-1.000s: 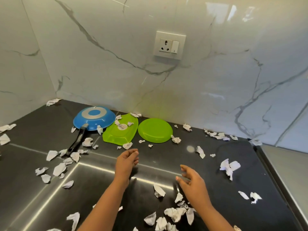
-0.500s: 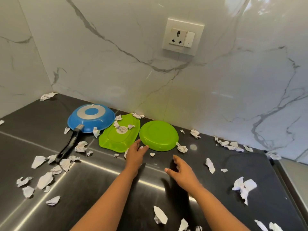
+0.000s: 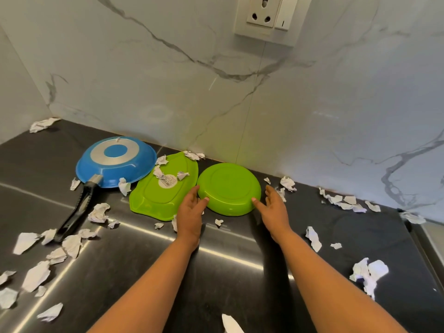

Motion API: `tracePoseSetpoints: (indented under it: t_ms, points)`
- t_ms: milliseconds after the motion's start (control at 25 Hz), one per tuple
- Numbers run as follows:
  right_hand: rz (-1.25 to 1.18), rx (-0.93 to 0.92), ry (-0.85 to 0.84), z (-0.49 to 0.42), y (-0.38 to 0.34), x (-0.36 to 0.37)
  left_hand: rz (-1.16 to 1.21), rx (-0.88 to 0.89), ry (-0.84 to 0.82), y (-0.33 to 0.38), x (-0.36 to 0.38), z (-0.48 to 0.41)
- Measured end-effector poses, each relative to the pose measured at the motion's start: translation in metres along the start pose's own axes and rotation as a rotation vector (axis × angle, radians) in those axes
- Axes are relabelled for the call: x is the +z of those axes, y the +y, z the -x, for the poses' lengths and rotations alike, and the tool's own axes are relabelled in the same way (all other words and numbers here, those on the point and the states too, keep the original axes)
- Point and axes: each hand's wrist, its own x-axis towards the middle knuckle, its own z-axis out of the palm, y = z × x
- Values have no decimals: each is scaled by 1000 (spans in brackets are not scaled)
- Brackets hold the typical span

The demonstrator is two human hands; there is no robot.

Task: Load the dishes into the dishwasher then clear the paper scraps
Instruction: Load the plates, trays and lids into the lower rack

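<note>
A round green plate [image 3: 229, 188] lies upside down on the black counter near the wall. My left hand [image 3: 191, 212] is open at its left rim, fingertips touching the edge. My right hand [image 3: 272, 209] is open at its right rim, thumb against the edge. Left of it lies an upside-down green oblong dish [image 3: 163, 191] with paper bits and a sticker on it. Further left is an upturned blue frying pan [image 3: 116, 162] with a black handle [image 3: 75, 212]. Crumpled paper scraps [image 3: 98, 212] lie scattered over the counter.
The marble wall [image 3: 240, 104] rises right behind the dishes, with a socket and switch [image 3: 266, 18] above. More scraps [image 3: 370, 272] lie at the right, and several others [image 3: 36, 275] at the left front. The counter's right edge [image 3: 422, 236] meets a lighter surface.
Both hands have moved forward from mid-counter to either side of the round green plate. The camera has moved closer to the wall and dishes.
</note>
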Motion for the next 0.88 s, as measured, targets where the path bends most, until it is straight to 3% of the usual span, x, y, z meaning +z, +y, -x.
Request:
tracePoseSetpoints:
  t_ms: [200, 440, 600, 800, 880]
  points:
    - [370, -61, 86, -29, -9, 13, -6, -22, 10, -7, -5, -7]
    - [552, -25, -33, -37, -9, 23, 86, -79, 20, -6, -5, -10]
    - [407, -28, -45, -36, -8, 20, 180, -98, 15, -2, -4, -10]
    - [-185, 122, -88, -28, -18, 4, 264, -105, 6, 2, -3, -10]
    - [-281, 135, -71, -23, -17, -2, 276, -99, -6, 3, -3, -11]
